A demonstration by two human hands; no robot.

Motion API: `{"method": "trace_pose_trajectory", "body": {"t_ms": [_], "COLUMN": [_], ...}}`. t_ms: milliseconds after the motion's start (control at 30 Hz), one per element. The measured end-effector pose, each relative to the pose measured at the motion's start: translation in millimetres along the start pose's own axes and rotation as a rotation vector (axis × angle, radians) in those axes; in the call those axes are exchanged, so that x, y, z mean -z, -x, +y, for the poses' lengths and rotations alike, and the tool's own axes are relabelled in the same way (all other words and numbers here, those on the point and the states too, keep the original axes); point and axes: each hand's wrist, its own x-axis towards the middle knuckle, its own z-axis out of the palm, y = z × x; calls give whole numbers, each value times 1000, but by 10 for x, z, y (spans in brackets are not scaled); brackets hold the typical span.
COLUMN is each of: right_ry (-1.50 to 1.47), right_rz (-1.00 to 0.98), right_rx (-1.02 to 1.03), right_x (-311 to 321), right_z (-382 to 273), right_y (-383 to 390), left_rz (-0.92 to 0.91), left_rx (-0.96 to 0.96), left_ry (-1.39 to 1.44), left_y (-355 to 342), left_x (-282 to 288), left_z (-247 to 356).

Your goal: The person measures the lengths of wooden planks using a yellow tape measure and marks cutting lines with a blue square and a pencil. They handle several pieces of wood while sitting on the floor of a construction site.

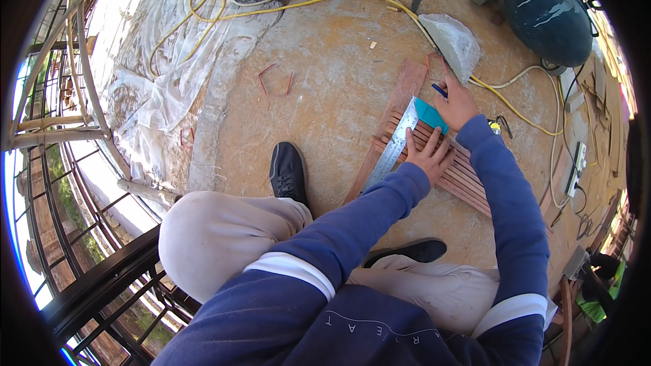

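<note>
A row of narrow reddish-brown wooden strips [469, 183] lies side by side on the floor in front of me, with a wider wooden board [409, 81] along their ends. Across them rests a try square with a silver metal blade [395, 148] and a teal handle [430, 116]. My left hand [430, 158] is spread over the strips, its fingertips by the blade and handle. My right hand [458, 103] is closed round a dark blue pen [439, 90], just beyond the teal handle. Some of its fingers are hidden.
A yellow hose [319, 1] runs across the far floor past a pale broken slab [453, 44]. A dark wheeled drum [548, 17] stands at far right, above a white power strip [577, 166]. Plastic sheeting [169, 74] and black metal railing [102, 291] lie left.
</note>
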Motion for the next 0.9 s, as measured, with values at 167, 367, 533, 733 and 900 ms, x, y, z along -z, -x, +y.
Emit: {"method": "trace_pose_trajectory", "body": {"t_ms": [167, 367, 533, 733, 900], "right_ry": [-228, -371, -511, -493, -426], "right_rz": [-70, -126, -320, -307, -384], "right_rx": [-26, 185, 74, 68, -15], "right_x": [291, 488, 317, 55, 65], "right_z": [19, -635, -694, -549, -633], "right_y": [-84, 129, 178, 223, 198], "left_rz": [8, 23, -3, -83, -80], "left_rx": [0, 3, -2, 5, 8], "left_ry": [-5, 1, 21, 33, 14], "left_y": [11, 21, 23, 8, 22], "left_x": [-1, 2, 9, -54, -21], "left_z": [-3, -11, -15, -10, -25]}}
